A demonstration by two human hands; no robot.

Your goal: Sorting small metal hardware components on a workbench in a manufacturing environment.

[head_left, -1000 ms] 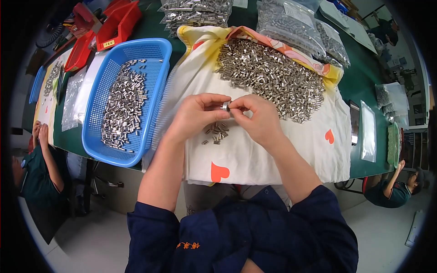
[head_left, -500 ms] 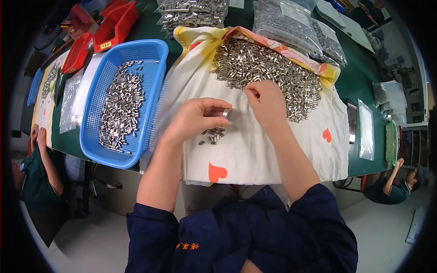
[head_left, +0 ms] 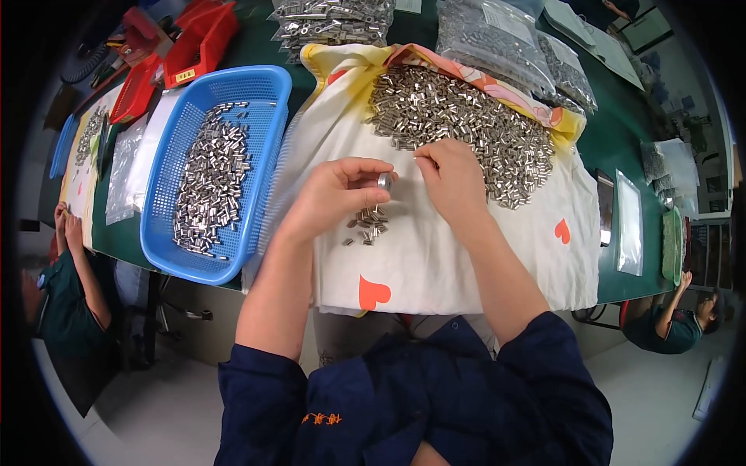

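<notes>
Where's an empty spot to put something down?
White cloth is bare right of the right forearm, this side of the big metal pile, around one red heart. Another patch lies between that arm and the left forearm, right of the lower heart. Crowded: that pile and the small pile by the left hand.

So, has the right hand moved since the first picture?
Yes: judged against the blue basket, the right hand has moved a little right and up the picture, away from the round metal piece.

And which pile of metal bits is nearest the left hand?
The small pile, just below the left hand. The big pile on the cloth and the basket pile lie farther.
</notes>
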